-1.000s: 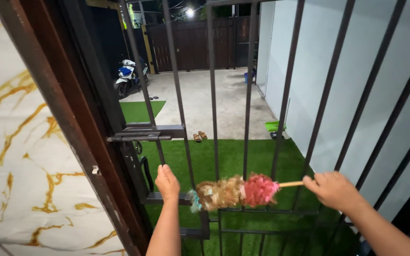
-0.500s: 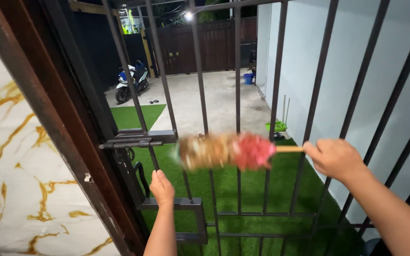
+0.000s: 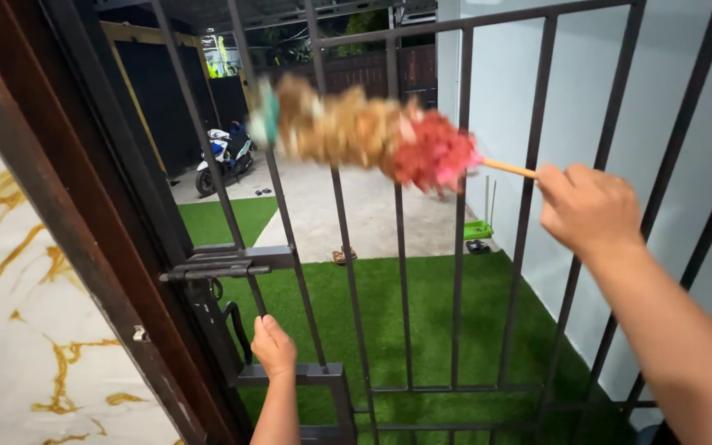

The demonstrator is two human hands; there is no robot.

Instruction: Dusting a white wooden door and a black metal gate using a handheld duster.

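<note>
Fronting barred metal gate [image 3: 397,272]: green turf [image 3: 422,321], concrete yard [image 3: 372,214] beyond.

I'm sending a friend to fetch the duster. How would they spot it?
Look at the barred metal gate. High against its bars, the right hand holds a feather duster by a thin wooden stick. It is the only fluffy thing there, brown with a red end.
</note>
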